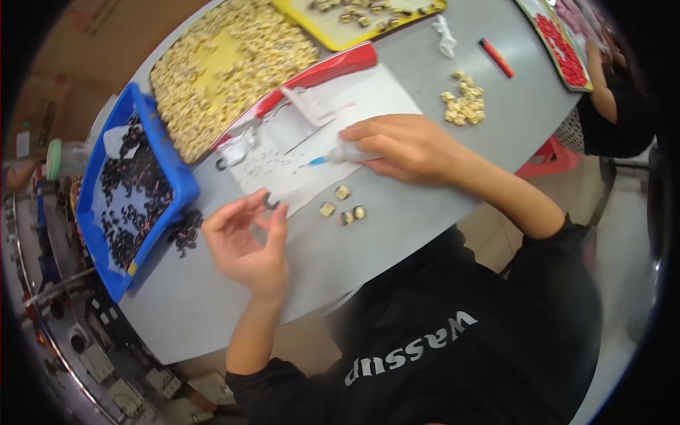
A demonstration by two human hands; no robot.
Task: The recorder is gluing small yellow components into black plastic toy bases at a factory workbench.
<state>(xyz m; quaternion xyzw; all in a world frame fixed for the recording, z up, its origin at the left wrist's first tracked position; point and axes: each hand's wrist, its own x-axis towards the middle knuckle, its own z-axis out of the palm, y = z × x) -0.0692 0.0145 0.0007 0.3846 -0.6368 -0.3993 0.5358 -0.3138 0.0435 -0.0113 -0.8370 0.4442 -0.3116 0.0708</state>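
Note:
Between thumb and forefinger, my left hand [251, 237] pinches a small black curved piece [270, 201]. My right hand [404, 149] is wrapped round a whitish squeeze bottle [347, 151] with a blue tapered tip. That tip points left, over a white paper sheet [312, 184] dotted with small dark specks. Just in front of the paper, several small cream-and-black pieces [343, 205] lie on the grey table [397, 219]. Loose black pieces [185, 232] sit beside my left hand, next to a blue bin [159, 234] holding many more.
A yellow tray [219, 57] full of cream pieces stands at the far left, another yellow tray [333, 39] behind. Cream pieces [464, 99] form a pile near a red marker [496, 58] and crumpled tissue [445, 37]. At far right, a person sits by a tray of red pieces [559, 53].

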